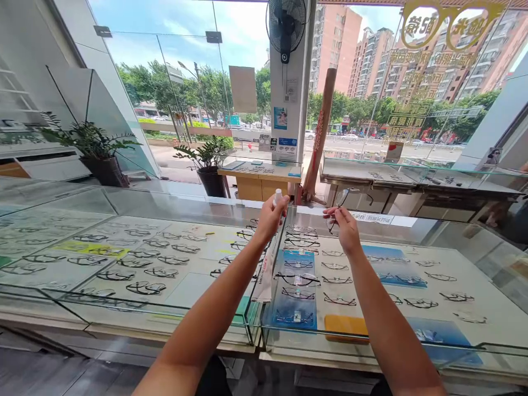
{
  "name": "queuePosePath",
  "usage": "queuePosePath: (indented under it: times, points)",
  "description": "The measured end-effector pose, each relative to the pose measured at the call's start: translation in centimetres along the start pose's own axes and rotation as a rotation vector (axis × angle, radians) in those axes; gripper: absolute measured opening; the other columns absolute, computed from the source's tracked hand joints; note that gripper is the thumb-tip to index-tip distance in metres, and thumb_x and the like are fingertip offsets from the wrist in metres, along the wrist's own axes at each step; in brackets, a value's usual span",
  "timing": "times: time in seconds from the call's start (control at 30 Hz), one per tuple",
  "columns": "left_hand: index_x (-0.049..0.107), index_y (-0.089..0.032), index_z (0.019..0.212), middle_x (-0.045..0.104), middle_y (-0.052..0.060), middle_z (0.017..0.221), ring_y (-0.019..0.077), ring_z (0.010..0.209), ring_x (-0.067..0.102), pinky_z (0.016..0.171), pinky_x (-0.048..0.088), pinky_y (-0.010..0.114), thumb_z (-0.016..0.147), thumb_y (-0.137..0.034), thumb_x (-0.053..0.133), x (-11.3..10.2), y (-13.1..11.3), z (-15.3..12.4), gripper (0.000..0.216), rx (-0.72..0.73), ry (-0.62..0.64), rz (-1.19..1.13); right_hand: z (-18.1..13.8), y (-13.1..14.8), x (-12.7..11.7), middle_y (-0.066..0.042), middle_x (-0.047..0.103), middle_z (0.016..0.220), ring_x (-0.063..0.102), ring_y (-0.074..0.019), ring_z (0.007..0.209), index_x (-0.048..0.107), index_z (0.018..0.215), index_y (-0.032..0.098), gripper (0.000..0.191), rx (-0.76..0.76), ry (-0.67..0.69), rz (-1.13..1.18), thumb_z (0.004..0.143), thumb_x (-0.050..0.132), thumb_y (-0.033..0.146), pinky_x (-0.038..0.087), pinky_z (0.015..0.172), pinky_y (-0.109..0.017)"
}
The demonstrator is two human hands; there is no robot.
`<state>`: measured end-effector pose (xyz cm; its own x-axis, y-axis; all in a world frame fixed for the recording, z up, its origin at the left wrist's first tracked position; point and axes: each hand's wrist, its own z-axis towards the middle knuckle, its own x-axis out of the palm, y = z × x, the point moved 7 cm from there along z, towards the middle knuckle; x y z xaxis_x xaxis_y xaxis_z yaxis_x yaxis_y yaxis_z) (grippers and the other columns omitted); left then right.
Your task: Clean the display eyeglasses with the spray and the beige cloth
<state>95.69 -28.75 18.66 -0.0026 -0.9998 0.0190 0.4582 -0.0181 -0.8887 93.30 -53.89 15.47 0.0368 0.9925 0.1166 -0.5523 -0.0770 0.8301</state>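
My left hand (pixel 273 215) is closed around a small white bottle (pixel 278 194), whose top sticks up above the fingers. To its right, my right hand (pixel 345 224) pinches a pair of eyeglasses (pixel 341 199) with thin frames. One lens stands above the fingers, and a dark temple reaches out to the right. Both hands are raised over the glass display counter (pixel 305 211), apart from each other. A pale printed strip (pixel 264 278) lies on the counter below my left hand.
Rows of eyeglasses (pixel 146 287) lie inside the glass cases. An orange-yellow case (pixel 345 328) sits near the front edge. Beyond the counter stand potted plants (pixel 208 165), a wooden post (pixel 322 135), a wall fan (pixel 285 25) and more display counters (pixel 371 175).
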Motion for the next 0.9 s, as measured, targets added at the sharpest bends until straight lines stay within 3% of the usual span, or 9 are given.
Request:
queuePosePath:
  times: [0.07, 0.13, 0.27, 0.47, 0.73, 0.9]
  points:
    - [0.055, -0.021, 0.075, 0.050, -0.001, 0.066, 0.0122, 0.059, 0.045, 0.046, 0.029, 0.020, 0.083, -0.093, 0.061, 2.9, 1.1, -0.3, 0.073, -0.050, 0.088, -0.093, 0.1, -0.5, 0.3, -0.009, 0.079, 0.108, 0.073, -0.0217, 0.096, 0.071, 0.091, 0.023, 0.043, 0.015, 0.021, 0.004, 0.097, 0.069, 0.066, 0.050, 0.081, -0.035]
    - [0.052, -0.021, 0.068, 0.045, -0.001, 0.061, 0.0116, 0.055, 0.042, 0.045, 0.024, 0.019, 0.078, -0.103, 0.054, 4.1, 3.0, -0.8, 0.083, -0.136, 0.148, -0.140, 0.2, -1.2, 1.0, -0.009, 0.080, 0.105, 0.073, -0.0218, 0.091, 0.072, 0.090, 0.024, 0.044, 0.039, 0.060, 0.013, 0.097, 0.068, 0.067, 0.050, 0.079, -0.035]
    - [0.049, -0.022, 0.064, 0.040, -0.003, 0.055, 0.0096, 0.049, 0.033, 0.043, 0.020, 0.019, 0.073, -0.106, 0.055, 4.2, 6.0, -1.6, 0.085, -0.296, 0.252, -0.200, -0.2, -2.9, 2.9, -0.008, 0.080, 0.096, 0.074, -0.0221, 0.083, 0.071, 0.085, 0.022, 0.047, 0.126, 0.172, 0.061, 0.096, 0.070, 0.068, 0.049, 0.075, -0.035]
    - [0.047, -0.023, 0.061, 0.034, -0.004, 0.052, 0.0112, 0.047, 0.030, 0.040, 0.018, 0.021, 0.074, -0.105, 0.053, 4.6, 5.4, -2.3, 0.083, -0.378, 0.402, -0.434, -1.6, -3.4, 4.5, -0.007, 0.078, 0.101, 0.073, -0.0206, 0.090, 0.073, 0.089, 0.023, 0.040, 0.255, 0.288, 0.170, 0.099, 0.071, 0.062, 0.045, 0.077, -0.033]
    - [0.048, -0.024, 0.056, 0.033, -0.003, 0.049, 0.0119, 0.044, 0.032, 0.038, 0.020, 0.024, 0.072, -0.104, 0.051, 4.0, 5.4, -1.9, 0.082, -0.370, 0.422, -0.399, -2.6, -3.0, 5.9, -0.005, 0.076, 0.096, 0.071, -0.0201, 0.090, 0.075, 0.088, 0.022, 0.039, 0.318, 0.400, 0.236, 0.099, 0.072, 0.059, 0.043, 0.076, -0.033]
    - [0.052, -0.023, 0.055, 0.042, 0.000, 0.049, 0.0105, 0.043, 0.033, 0.042, 0.021, 0.024, 0.076, -0.095, 0.053, 3.4, 6.4, -1.5, 0.076, -0.290, 0.350, -0.117, -3.3, -2.5, 6.8, -0.006, 0.075, 0.096, 0.070, -0.0205, 0.091, 0.075, 0.088, 0.021, 0.039, 0.350, 0.485, 0.230, 0.100, 0.071, 0.058, 0.044, 0.078, -0.034]
